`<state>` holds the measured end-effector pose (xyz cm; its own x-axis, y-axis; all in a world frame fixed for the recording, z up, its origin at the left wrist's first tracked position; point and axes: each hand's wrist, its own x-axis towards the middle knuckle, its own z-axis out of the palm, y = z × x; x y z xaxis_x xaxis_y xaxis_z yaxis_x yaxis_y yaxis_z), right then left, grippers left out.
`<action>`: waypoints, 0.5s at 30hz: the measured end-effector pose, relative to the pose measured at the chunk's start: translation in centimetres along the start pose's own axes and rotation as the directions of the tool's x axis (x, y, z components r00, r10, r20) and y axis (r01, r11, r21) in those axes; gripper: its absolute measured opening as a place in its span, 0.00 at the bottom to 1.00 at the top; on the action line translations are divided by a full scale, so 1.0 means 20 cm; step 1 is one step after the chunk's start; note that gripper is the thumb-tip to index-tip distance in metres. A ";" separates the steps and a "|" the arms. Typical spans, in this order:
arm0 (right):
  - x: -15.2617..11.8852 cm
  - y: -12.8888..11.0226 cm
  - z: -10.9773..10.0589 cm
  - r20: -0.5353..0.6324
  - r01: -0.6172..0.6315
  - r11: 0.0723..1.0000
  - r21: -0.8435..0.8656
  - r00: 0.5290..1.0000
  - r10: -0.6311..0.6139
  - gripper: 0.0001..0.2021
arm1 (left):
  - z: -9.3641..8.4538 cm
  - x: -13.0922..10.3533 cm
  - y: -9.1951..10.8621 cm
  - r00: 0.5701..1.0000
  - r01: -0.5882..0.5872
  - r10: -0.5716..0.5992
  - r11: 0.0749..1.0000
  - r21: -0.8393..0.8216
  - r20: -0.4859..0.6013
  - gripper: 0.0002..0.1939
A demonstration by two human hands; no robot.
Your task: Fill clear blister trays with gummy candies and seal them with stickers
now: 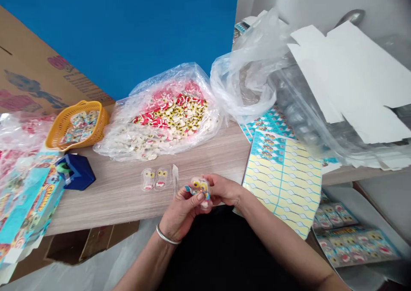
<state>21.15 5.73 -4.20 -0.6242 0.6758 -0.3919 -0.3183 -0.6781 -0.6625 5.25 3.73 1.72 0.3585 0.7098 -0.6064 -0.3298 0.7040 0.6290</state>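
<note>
The left hand (pixel 189 205) and right hand (pixel 220 189) grip a small clear pack (pixel 201 191) beside the wood-grain worktop (pixel 118 201), near a blue wall (pixel 138 30).

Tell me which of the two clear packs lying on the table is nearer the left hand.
The right pack of the pair, beside the pointed strip; the left pack lies farther from the left hand.
</note>
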 end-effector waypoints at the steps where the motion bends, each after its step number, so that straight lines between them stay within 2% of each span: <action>1: 0.00 0.01 0.00 -0.098 0.032 0.999 -0.002 0.995 -0.032 0.25 | 0.01 0.02 0.00 0.997 -0.034 0.034 0.999 -0.009 -0.070 0.16; 2: 0.00 0.02 0.00 -0.217 0.092 0.996 -0.009 0.972 -0.092 0.22 | 0.01 0.04 -0.01 0.988 -0.070 0.066 0.997 -0.019 -0.141 0.17; 3: -0.01 0.02 0.00 -0.330 0.172 0.984 -0.032 0.928 -0.173 0.20 | 0.02 0.06 -0.01 0.975 -0.100 0.093 0.995 -0.026 -0.202 0.19; 5: -0.05 0.03 0.02 -0.439 0.308 0.940 -0.145 0.832 -0.340 0.17 | 0.03 0.09 -0.03 0.954 -0.142 0.130 0.990 -0.023 -0.270 0.21; 7: -0.10 0.03 0.04 -0.405 0.353 0.880 -0.318 0.789 -0.463 0.14 | 0.05 0.11 -0.04 0.952 -0.147 0.143 0.989 0.004 -0.272 0.21; 10: -0.14 0.03 0.05 -0.360 0.323 0.798 -0.509 0.762 -0.538 0.12 | 0.07 0.12 -0.04 0.960 -0.132 0.143 0.989 0.062 -0.239 0.21; 13: -0.16 0.03 0.03 -0.394 0.299 0.784 -0.544 0.734 -0.554 0.13 | 0.07 0.11 -0.03 0.949 -0.205 0.219 0.975 0.086 -0.225 0.17; 15: -0.17 0.02 0.01 -0.409 0.290 0.791 -0.539 0.731 -0.547 0.13 | 0.04 0.10 -0.01 0.935 -0.253 0.263 0.965 0.071 -0.236 0.15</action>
<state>22.93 3.12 -2.94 0.0096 0.9827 -0.1850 -0.0485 -0.1844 -0.9817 6.76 4.98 0.71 0.0423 0.8549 -0.5170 -0.3468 0.4978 0.7949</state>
